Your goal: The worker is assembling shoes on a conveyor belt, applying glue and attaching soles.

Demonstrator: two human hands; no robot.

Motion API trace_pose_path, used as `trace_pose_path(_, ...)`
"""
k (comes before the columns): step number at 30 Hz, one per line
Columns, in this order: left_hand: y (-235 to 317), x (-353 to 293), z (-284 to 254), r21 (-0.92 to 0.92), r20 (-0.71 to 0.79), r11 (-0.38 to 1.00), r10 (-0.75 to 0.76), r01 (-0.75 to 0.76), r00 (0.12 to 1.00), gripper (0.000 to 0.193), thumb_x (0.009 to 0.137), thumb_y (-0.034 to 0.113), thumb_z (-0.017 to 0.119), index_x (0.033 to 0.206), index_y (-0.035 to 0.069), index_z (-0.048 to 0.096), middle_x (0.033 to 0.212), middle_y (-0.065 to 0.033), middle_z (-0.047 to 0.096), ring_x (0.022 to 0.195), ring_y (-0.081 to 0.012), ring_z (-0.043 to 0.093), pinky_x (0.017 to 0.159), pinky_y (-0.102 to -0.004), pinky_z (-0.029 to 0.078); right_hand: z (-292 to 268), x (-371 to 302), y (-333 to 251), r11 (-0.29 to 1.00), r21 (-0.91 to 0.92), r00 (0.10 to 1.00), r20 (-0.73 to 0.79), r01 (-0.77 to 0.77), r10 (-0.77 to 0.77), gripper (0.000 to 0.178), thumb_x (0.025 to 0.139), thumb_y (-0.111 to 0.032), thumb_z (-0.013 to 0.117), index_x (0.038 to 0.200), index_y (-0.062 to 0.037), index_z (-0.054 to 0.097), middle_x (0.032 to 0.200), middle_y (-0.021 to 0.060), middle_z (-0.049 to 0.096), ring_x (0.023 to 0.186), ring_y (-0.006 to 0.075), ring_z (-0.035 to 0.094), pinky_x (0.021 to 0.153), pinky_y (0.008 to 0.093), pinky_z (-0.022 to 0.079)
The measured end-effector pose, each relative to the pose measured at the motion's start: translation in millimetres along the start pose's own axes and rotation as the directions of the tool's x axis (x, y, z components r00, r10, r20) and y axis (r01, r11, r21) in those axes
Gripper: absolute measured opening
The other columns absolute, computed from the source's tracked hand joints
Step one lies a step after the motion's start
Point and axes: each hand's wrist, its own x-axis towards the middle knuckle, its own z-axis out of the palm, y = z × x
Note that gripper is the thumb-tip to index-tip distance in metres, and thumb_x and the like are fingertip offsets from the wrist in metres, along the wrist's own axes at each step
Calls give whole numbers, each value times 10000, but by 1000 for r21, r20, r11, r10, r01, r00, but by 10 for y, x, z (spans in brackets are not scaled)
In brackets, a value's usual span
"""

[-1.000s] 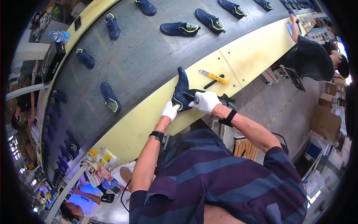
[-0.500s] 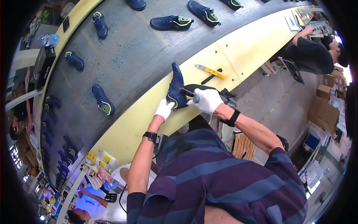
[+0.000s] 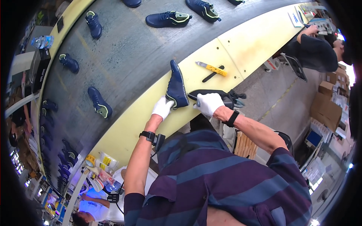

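Observation:
My left hand [image 3: 163,108], in a white glove, grips a navy sneaker [image 3: 176,87] by its heel end. The shoe is tipped on its side over the pale yellow bench edge [image 3: 145,120], toe pointing away and the edge of its sole turned right. My right hand [image 3: 209,104], also gloved, is closed just right of the heel; what its fingers hold is hidden. Behind that hand lies a black object with grey parts [image 3: 228,98], its kind unclear. A yellow utility knife [image 3: 211,68] rests across a slim black tool [image 3: 213,74] farther up the bench.
Beyond the bench runs a grey conveyor belt [image 3: 124,56] with several navy sneakers [image 3: 168,19]. Tape and plastic packets [image 3: 107,160] sit at the near left end. A co-worker [image 3: 316,49] sits far right; cardboard boxes [image 3: 326,109] stand behind on the right.
My right hand has turned, and the thin dark tool that showed in it is hidden now. The shoe has turned slightly, showing more of its side; my left hand still holds its heel.

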Motion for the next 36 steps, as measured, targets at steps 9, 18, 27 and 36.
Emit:
trace_pose_path(9,-233,-39,109,43,-190,980,201,-196,961,363,932,255,688,1148,-36,661,967,-145,740,879,-241,711,793,-390,571,-378,60,-307,970,242,996,-85,-12,34,430,869,-487,792,887,-70,691,770,160,730,736,374,726,688,451,566)
trace_pose_path(18,-225,25,187,-144,-142,988,39,-60,989,379,866,233,730,1129,-24,637,996,-187,710,918,-310,684,823,-415,548,-355,413,-471,982,184,999,-39,34,-27,430,874,-480,778,873,-54,723,791,165,740,749,371,734,671,454,568)
trace_pose_path(27,-207,-2,189,-143,-187,988,32,-60,982,288,867,158,712,1096,-5,651,872,-110,712,682,-199,676,647,-357,559,-348,286,-342,973,198,990,94,-122,105,469,875,-504,770,898,-36,745,792,192,742,764,369,741,717,446,577)
trace_pose_path(36,118,-167,87,77,-215,997,12,4,977,419,855,303,749,1127,-4,665,1039,-204,754,961,-365,726,854,-437,554,-538,442,-733,990,108,993,89,-93,84,421,877,-470,767,891,-49,757,821,185,747,784,378,741,706,450,578)
